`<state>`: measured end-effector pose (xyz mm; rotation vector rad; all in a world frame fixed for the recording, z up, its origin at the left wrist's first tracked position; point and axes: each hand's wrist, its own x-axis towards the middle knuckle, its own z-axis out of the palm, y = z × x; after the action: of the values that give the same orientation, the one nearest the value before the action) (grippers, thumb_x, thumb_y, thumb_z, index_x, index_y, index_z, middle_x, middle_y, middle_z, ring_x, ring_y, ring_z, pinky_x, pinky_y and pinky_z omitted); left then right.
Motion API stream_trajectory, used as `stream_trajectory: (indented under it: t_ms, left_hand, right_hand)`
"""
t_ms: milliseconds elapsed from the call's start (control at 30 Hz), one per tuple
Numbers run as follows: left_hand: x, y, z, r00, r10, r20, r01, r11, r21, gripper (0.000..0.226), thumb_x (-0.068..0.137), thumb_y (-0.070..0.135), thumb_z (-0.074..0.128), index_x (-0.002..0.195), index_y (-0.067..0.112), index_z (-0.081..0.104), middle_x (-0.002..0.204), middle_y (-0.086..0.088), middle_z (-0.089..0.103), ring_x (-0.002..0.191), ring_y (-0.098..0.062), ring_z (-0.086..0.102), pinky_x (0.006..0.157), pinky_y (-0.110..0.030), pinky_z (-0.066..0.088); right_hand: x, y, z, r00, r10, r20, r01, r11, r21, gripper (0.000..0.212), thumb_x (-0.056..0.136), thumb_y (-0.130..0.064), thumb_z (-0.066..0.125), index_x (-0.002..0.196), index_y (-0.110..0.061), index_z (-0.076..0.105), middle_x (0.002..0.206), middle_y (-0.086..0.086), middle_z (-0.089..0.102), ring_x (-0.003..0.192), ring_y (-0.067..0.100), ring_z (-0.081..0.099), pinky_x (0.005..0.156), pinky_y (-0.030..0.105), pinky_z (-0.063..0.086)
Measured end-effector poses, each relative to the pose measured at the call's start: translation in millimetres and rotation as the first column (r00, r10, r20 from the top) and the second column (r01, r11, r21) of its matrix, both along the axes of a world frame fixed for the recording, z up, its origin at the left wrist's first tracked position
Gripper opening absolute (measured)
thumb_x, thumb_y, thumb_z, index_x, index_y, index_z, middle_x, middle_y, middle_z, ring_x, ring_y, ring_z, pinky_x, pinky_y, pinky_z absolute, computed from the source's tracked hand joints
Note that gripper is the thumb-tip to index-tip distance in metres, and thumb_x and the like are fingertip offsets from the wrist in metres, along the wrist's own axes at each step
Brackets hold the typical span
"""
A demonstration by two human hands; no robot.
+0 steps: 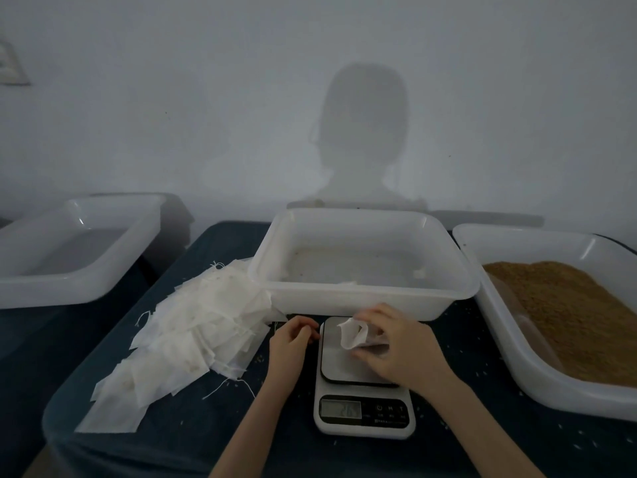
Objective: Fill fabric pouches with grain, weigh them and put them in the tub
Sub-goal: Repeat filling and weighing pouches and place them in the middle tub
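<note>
A white fabric pouch (353, 334) sits on the platform of a small digital scale (363, 414), its mouth open toward the left. My right hand (396, 346) grips the pouch from the right, thumb under it and fingers over it. Just left of the scale, my left hand (293, 343) has its fingers curled, and whether it pinches a drawstring I cannot tell. The scale's display is lit but blurred. Behind the scale stands a white tub (365, 298) with a few pale bits on its floor.
A loose heap of empty white pouches (193, 332) lies left of the scale on the dark cloth. A white tub of brown grain (565, 312) stands at the right. Another white tub (69, 250) sits far left. Stray grains dot the cloth.
</note>
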<state>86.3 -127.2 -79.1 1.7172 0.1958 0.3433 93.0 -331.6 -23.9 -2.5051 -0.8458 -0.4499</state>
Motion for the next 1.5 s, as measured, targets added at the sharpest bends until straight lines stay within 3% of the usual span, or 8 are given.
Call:
stream_trajectory:
  t_ms: [133,367,567,667,867,1100,1267,1500]
  left_hand:
    - [0.2,-0.2,-0.5,1.0,0.006,-0.003,-0.006,1.0,0.002,0.025,0.089,0.003,0.05,0.077,0.016,0.068,0.068,0.002,0.068,0.065,-0.002,0.061,0.062,-0.01,0.046]
    - [0.4,-0.4,-1.0,1.0,-0.004,-0.007,0.004,1.0,-0.021,0.025,0.089,0.003,0.05,0.077,0.015,0.069,0.068,0.002,0.067,0.065,-0.003,0.061,0.062,-0.011,0.046]
    - [0.3,-0.4,-1.1,1.0,0.001,-0.015,-0.001,0.999,-0.041,0.025,0.089,0.001,0.05,0.077,0.014,0.068,0.066,0.003,0.067,0.064,-0.003,0.061,0.063,-0.013,0.047]
    - [-0.4,-0.7,0.1,1.0,0.007,-0.016,-0.007,0.999,-0.045,0.025,0.088,0.0,0.05,0.076,0.013,0.068,0.064,0.005,0.066,0.062,-0.001,0.06,0.061,-0.01,0.046]
    - [-0.7,-0.5,0.1,1.0,0.008,-0.026,-0.008,0.999,-0.037,0.026,0.089,0.0,0.049,0.077,0.014,0.068,0.066,0.004,0.067,0.064,-0.002,0.061,0.062,-0.011,0.046]
    - [0.8,-0.5,0.2,0.999,0.011,-0.037,-0.011,1.0,-0.023,0.027,0.089,0.001,0.05,0.076,0.016,0.068,0.066,0.004,0.067,0.064,-0.003,0.061,0.063,-0.012,0.047]
    - [-2.8,-2.2,4.0,0.999,0.049,-0.008,-0.049,0.999,0.013,0.029,0.089,0.001,0.05,0.075,0.02,0.067,0.067,0.004,0.067,0.061,-0.004,0.059,0.06,-0.013,0.046]
    - [-13.3,-3.2,15.7,0.964,0.229,0.137,-0.266,0.856,0.444,0.017,0.088,0.009,0.06,0.09,0.024,0.067,0.079,0.015,0.062,0.074,-0.003,0.055,0.064,-0.012,0.039]
  right_hand:
    - [6.1,6.8,-2.7,0.999,-0.045,-0.011,0.044,0.991,-0.125,0.026,0.085,-0.036,0.06,0.11,-0.034,0.068,0.11,-0.019,0.066,0.096,0.001,0.059,0.076,0.015,0.043]
    - [31.2,3.6,46.3,0.96,-0.098,-0.262,0.155,0.966,0.207,0.011,0.091,-0.024,0.063,0.094,-0.018,0.071,0.078,-0.004,0.068,0.067,0.007,0.063,0.074,0.023,0.053]
    - [75.2,-3.2,100.3,0.983,-0.179,-0.027,0.167,0.842,0.514,0.007,0.088,-0.012,0.065,0.089,-0.012,0.072,0.068,-0.003,0.064,0.057,0.005,0.058,0.062,0.01,0.044]
    - [98.2,-2.0,94.8,0.955,-0.293,0.042,0.243,0.857,0.455,0.013,0.086,-0.003,0.063,0.093,-0.006,0.074,0.081,0.003,0.069,0.071,0.013,0.059,0.071,0.019,0.042]
    - [122.2,-7.2,48.0,0.855,-0.376,-0.357,0.36,0.926,-0.112,0.018,0.089,-0.006,0.059,0.1,-0.005,0.074,0.103,0.013,0.072,0.096,0.025,0.065,0.089,0.03,0.048]
    - [123.0,-13.2,63.2,0.797,-0.293,-0.528,0.216,0.955,-0.203,0.029,0.083,-0.002,0.057,0.098,-0.018,0.076,0.1,0.002,0.073,0.098,0.017,0.063,0.094,0.03,0.048]
    - [109.2,4.2,66.0,0.881,-0.266,-0.391,0.22,0.962,-0.16,0.022,0.086,-0.015,0.058,0.093,-0.024,0.077,0.105,-0.006,0.072,0.098,0.014,0.063,0.088,0.028,0.048]
    - [48.1,41.6,57.3,0.945,-0.01,-0.328,0.018,1.0,0.022,0.024,0.093,-0.02,0.055,0.086,-0.037,0.07,0.094,-0.014,0.07,0.078,-0.001,0.06,0.077,0.019,0.05]
